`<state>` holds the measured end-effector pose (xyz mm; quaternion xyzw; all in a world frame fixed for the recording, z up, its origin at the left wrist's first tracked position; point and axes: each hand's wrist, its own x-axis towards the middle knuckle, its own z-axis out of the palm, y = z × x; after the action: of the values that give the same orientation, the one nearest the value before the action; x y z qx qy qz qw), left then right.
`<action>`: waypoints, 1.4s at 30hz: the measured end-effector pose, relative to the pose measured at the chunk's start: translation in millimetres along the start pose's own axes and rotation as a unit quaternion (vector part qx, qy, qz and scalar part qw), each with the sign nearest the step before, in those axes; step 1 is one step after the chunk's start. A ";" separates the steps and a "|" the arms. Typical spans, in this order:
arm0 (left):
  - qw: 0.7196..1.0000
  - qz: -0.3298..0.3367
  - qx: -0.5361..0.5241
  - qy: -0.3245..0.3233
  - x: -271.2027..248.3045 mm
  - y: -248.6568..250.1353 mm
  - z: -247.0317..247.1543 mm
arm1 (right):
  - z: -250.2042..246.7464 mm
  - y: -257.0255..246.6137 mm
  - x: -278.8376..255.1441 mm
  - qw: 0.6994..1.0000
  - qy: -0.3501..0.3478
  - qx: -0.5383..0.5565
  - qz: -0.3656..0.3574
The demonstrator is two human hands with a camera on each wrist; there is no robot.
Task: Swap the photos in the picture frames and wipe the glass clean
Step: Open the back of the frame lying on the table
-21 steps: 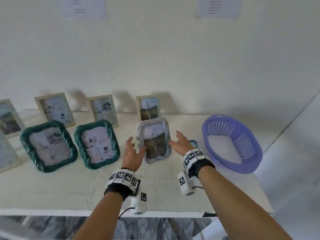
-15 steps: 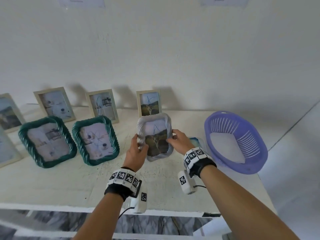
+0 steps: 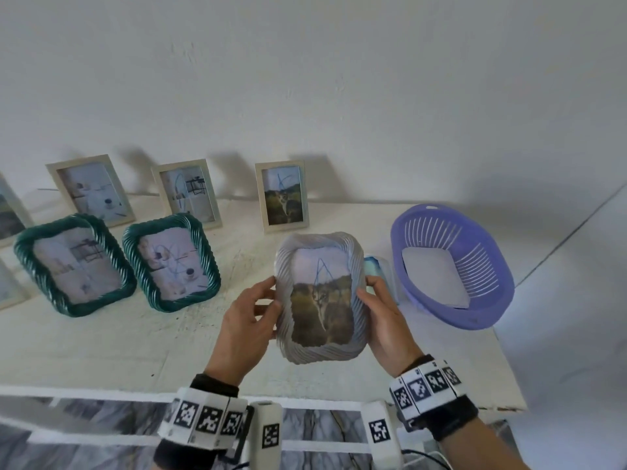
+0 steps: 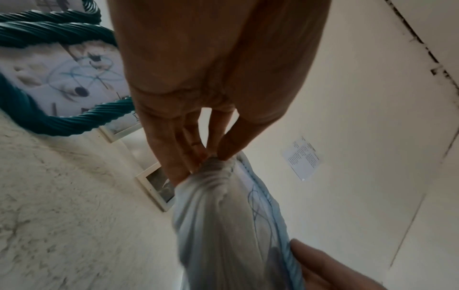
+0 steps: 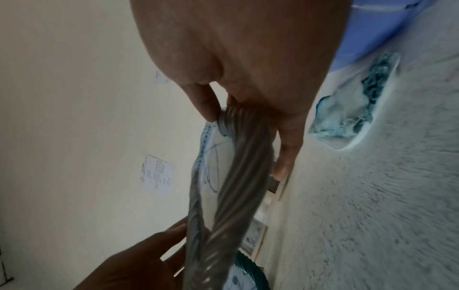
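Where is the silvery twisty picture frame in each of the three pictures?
Head: the silvery frame is centre, held between left hand and right hand.
Left wrist: the frame runs from centre to the bottom edge, below the fingers.
Right wrist: the frame runs from centre down to the bottom.
Shared landmark: the nearer green frame, upper left and bottom.

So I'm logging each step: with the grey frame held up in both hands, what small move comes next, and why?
Probably turn the grey frame over to reach its back. The left hand and right hand grip its side edges, photo still inside, facing the person.
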<state>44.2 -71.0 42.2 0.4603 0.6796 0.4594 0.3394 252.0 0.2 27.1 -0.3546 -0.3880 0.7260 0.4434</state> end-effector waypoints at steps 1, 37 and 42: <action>1.000 0.007 0.019 0.021 -3.1 -1.8 4.6 | -0.4 0.9 -4.2 1.000 0.003 0.016 0.002; 0.976 -0.042 -0.214 -0.017 20.4 -48.4 -17.7 | 10.1 26.9 21.4 0.943 0.113 -0.309 -0.054; 0.996 -0.078 0.030 -0.007 31.3 -101.0 -11.2 | -2.0 52.3 23.2 0.881 0.087 -0.456 -0.085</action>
<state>-8.2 -60.7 -49.8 0.4191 0.7247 0.4072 0.3651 226.2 6.0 -23.7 -0.5450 -0.6649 0.3944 0.3246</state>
